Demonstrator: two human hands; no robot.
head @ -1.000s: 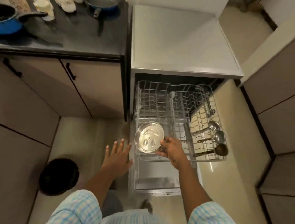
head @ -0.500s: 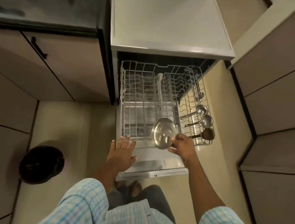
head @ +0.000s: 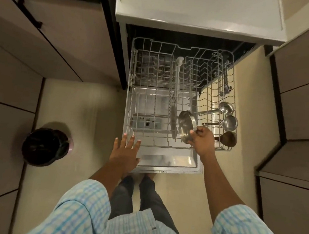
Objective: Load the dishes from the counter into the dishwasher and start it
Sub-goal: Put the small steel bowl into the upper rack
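Holding steel plate (head: 185, 125) on edge in dishwasher rack (head: 152, 41), center-right of frame; right hand (head: 202, 141) grip clamped on its rim; left hand (head: 127, 151) grip apart, fingers spread by rack's lower-left corner.

Plate (head: 185, 125) at the rack's (head: 153, 144) front, ladles (head: 229, 122) right of it, bin (head: 45, 146) on floor far left.

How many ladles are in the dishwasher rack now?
3, all along the rack's right edge: one steel ladle farthest back, a second steel ladle in the middle, a dark ladle nearest the person. More may be hidden.
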